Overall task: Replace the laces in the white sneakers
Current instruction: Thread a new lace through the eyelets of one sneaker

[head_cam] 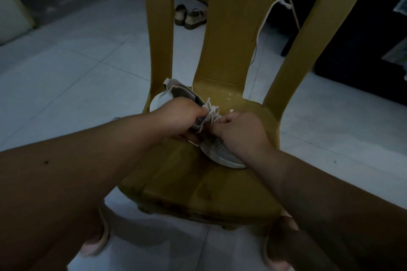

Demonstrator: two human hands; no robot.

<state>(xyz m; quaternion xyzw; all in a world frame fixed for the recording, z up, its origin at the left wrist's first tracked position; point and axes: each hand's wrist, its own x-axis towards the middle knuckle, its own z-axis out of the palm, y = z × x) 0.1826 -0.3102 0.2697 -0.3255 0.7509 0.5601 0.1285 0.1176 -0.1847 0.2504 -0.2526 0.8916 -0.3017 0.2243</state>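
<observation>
A yellow chair (198, 182) is standing on a tiled floor (88, 72). A white shoe (222, 154) is lying on its seat, toe near and right, heel far and left. The left hand (178, 119) is gripping its middle. The right hand (240, 132) is pinching the lace (212, 112) beside it. A spare lace (264, 20) is hanging on the chair back.

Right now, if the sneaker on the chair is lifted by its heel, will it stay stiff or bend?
The sneaker would probably bend: its grey collar already looks crumpled beside the left hand. It seems light, with a knit-looking upper. The laces loop loosely, so they would likely dangle.
</observation>
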